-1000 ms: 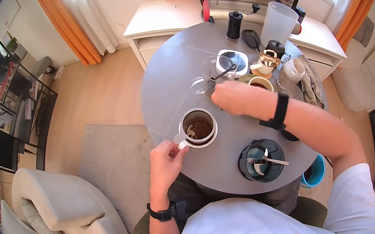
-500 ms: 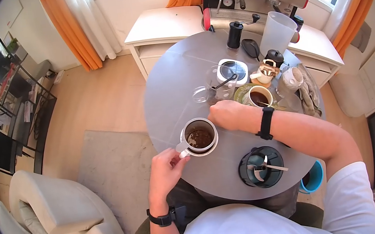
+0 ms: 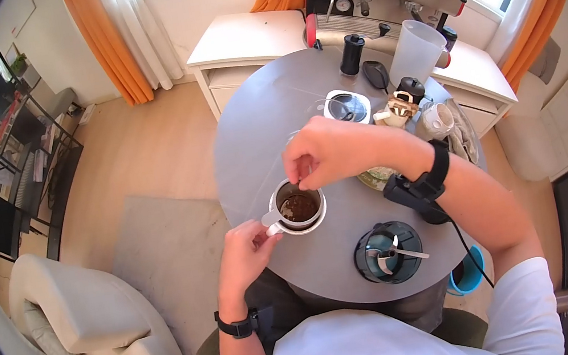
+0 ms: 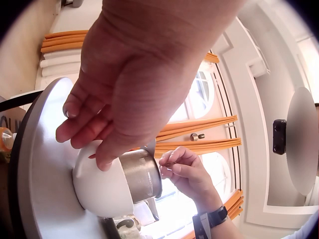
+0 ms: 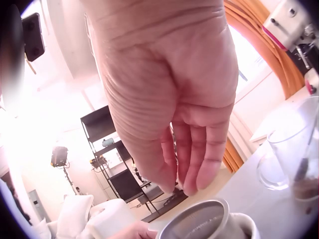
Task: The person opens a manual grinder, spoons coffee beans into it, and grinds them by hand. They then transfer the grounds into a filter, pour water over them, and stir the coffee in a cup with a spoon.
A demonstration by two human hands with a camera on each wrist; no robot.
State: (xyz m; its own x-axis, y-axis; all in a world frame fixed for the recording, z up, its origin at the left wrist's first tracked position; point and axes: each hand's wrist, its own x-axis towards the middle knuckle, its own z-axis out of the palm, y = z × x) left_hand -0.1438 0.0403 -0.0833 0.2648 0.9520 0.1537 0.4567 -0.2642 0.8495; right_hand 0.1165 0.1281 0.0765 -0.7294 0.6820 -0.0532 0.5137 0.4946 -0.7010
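Observation:
A white mug (image 4: 102, 191) stands on the grey table, its handle pinched between the thumb and fingers of my left hand (image 3: 242, 252). Set in its mouth is a metal filter cup (image 4: 142, 174) with wet brown coffee grounds (image 3: 298, 208) in the bottom. Just over the filter's far rim hovers my right hand (image 3: 327, 147), pointing down with thumb and fingertips bunched together. Nothing sizeable shows between those fingertips. In the right wrist view a clear glass vessel (image 5: 294, 154) with a dark-tipped stick stands beyond the filter; my right arm mostly hides it in the head view.
A dark clear bowl with blades (image 3: 388, 254) sits at the near table edge. Farther back are a white scale (image 3: 347, 107), a black grinder (image 3: 352, 55), a frosted pitcher (image 3: 416, 51) and a glass jar (image 3: 437, 120). A blue bucket (image 3: 467, 275) is below the table's right edge.
My right hand has come left from the tabletop beside the glass vessel to above the filter, rising from the table. The left hand keeps its hold on the mug handle.

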